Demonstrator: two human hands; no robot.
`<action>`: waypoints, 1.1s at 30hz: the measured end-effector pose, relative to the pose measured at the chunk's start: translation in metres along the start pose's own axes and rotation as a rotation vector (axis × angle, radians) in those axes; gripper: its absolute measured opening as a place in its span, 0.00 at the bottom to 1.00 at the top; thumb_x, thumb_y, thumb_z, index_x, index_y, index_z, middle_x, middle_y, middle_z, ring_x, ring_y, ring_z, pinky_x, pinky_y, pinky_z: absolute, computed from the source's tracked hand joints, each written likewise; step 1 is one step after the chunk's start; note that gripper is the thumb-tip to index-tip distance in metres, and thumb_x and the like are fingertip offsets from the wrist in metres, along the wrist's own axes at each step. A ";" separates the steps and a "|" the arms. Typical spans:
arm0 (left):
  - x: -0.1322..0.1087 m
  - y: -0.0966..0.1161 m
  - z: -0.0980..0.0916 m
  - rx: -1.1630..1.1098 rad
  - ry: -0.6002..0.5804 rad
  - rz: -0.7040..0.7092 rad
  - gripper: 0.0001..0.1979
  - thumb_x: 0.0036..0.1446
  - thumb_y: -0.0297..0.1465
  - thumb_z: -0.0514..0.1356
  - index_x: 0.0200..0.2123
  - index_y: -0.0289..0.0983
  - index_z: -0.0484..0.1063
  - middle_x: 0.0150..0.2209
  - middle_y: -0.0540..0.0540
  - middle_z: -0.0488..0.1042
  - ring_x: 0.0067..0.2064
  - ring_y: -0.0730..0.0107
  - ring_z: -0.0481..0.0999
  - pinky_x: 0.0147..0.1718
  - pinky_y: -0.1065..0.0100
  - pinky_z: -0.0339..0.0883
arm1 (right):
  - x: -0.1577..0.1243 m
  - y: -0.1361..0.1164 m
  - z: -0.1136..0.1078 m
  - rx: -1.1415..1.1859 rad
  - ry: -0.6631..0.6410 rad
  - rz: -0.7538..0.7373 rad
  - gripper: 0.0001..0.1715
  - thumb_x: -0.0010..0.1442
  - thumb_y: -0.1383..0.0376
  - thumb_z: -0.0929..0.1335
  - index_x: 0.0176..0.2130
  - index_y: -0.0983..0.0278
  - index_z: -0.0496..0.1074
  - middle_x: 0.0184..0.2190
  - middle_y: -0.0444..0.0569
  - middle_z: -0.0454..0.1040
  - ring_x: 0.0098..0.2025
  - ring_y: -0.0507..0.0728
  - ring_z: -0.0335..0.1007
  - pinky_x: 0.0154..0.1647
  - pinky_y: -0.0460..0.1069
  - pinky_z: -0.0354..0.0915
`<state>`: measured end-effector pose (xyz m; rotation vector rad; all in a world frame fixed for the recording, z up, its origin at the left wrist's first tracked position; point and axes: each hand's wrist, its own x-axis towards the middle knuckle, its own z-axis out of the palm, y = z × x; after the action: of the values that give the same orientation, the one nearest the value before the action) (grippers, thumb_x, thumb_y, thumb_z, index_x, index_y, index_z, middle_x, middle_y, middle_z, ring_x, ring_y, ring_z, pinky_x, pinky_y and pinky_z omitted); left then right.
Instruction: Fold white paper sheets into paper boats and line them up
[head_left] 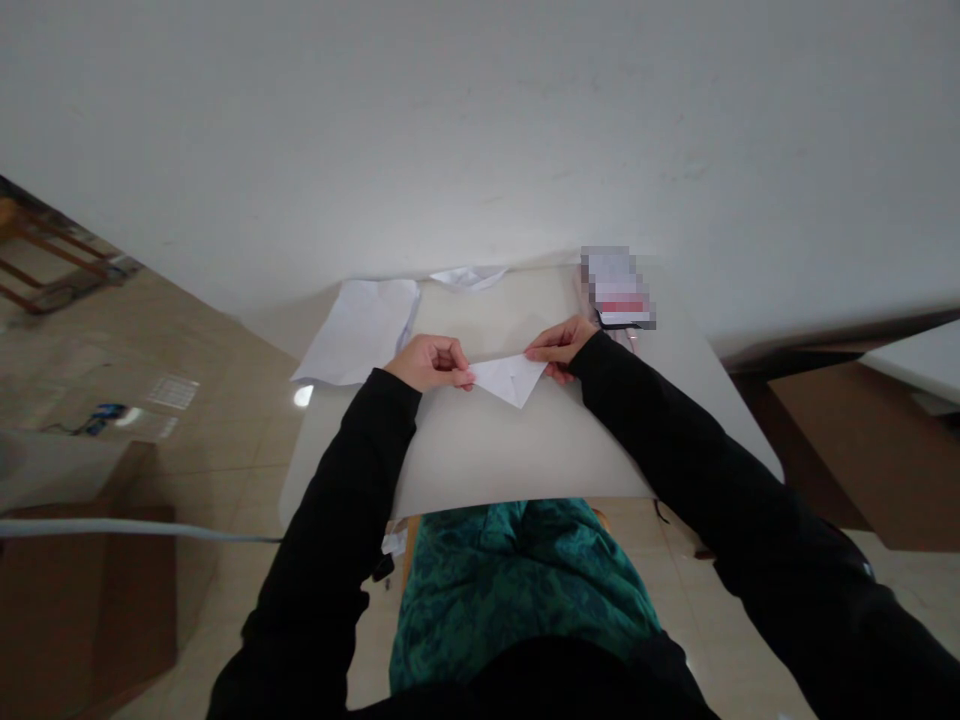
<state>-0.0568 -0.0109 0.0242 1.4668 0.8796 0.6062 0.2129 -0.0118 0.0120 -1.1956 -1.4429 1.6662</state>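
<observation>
Between my two hands is a small folded sheet of white paper (511, 380), roughly triangular with one corner pointing toward me. My left hand (433, 362) pinches its left corner between thumb and fingers. At the upper right corner, my right hand (562, 346) grips it the same way, the fingertips partly behind the paper. The folded paper is held over the middle of the white table (517, 460). Beside my left hand lies a stack of white paper sheets (360, 330).
Another folded white paper (469, 278) lies at the table's back edge by the wall (480, 130). A blurred-out phone-like object (619, 290) sits at the back right. Cardboard boxes (862, 430) stand right of the table, and a cable (142, 528) crosses at left.
</observation>
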 end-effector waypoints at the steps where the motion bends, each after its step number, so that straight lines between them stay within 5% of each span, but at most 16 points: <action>1: 0.000 -0.001 0.000 -0.009 -0.013 -0.001 0.13 0.40 0.29 0.72 0.26 0.32 0.70 0.25 0.46 0.78 0.27 0.71 0.79 0.29 0.72 0.75 | 0.000 0.000 0.001 -0.005 -0.001 -0.003 0.25 0.37 0.54 0.78 0.29 0.71 0.77 0.12 0.43 0.70 0.10 0.49 0.63 0.06 0.41 0.56; 5: 0.001 -0.001 -0.001 0.057 -0.045 -0.003 0.20 0.44 0.31 0.70 0.41 0.32 0.73 0.26 0.46 0.78 0.25 0.71 0.78 0.26 0.71 0.74 | -0.001 -0.001 0.002 -0.029 -0.005 -0.019 0.25 0.38 0.54 0.78 0.30 0.71 0.77 0.12 0.43 0.70 0.10 0.49 0.64 0.07 0.40 0.56; 11: 0.004 -0.001 0.000 0.159 0.071 0.066 0.11 0.47 0.33 0.67 0.33 0.32 0.75 0.23 0.48 0.74 0.21 0.78 0.71 0.21 0.75 0.67 | 0.001 0.001 0.006 -0.014 0.049 -0.047 0.25 0.37 0.54 0.78 0.29 0.71 0.76 0.12 0.43 0.71 0.10 0.49 0.63 0.06 0.41 0.57; 17: 0.015 -0.009 0.005 0.062 0.357 0.264 0.03 0.49 0.28 0.61 0.27 0.35 0.70 0.22 0.53 0.69 0.22 0.80 0.68 0.24 0.76 0.65 | 0.001 -0.003 0.021 0.072 0.181 -0.107 0.26 0.36 0.52 0.78 0.28 0.70 0.75 0.12 0.44 0.70 0.10 0.50 0.64 0.06 0.42 0.56; 20: 0.017 -0.008 0.007 -0.009 0.379 0.247 0.08 0.49 0.28 0.57 0.24 0.33 0.74 0.26 0.47 0.73 0.28 0.75 0.72 0.27 0.73 0.66 | 0.001 -0.002 0.025 0.093 0.208 -0.156 0.27 0.37 0.51 0.77 0.28 0.71 0.75 0.12 0.45 0.70 0.11 0.51 0.65 0.07 0.42 0.58; 25: 0.012 0.000 0.009 0.115 0.376 0.234 0.09 0.44 0.31 0.67 0.31 0.32 0.77 0.29 0.47 0.76 0.28 0.76 0.71 0.29 0.72 0.66 | 0.002 0.002 0.023 0.107 0.226 -0.186 0.30 0.37 0.49 0.77 0.29 0.72 0.75 0.13 0.46 0.71 0.11 0.52 0.66 0.08 0.43 0.61; 30: 0.014 -0.004 0.011 0.032 0.458 0.263 0.29 0.39 0.32 0.71 0.48 0.36 0.72 0.26 0.53 0.73 0.26 0.78 0.70 0.28 0.73 0.67 | 0.005 0.005 0.022 0.099 0.222 -0.198 0.29 0.39 0.49 0.77 0.29 0.71 0.74 0.13 0.46 0.71 0.11 0.51 0.66 0.08 0.43 0.61; 33: 0.016 -0.007 0.013 0.081 0.575 0.265 0.20 0.42 0.34 0.70 0.40 0.34 0.77 0.23 0.52 0.71 0.24 0.79 0.69 0.26 0.75 0.65 | 0.005 0.008 0.026 0.087 0.178 -0.199 0.27 0.39 0.50 0.77 0.29 0.70 0.73 0.13 0.45 0.71 0.12 0.52 0.67 0.08 0.43 0.62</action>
<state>-0.0379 -0.0056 0.0139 1.5171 1.1649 1.2423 0.1882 -0.0192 0.0029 -1.0859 -1.3199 1.4355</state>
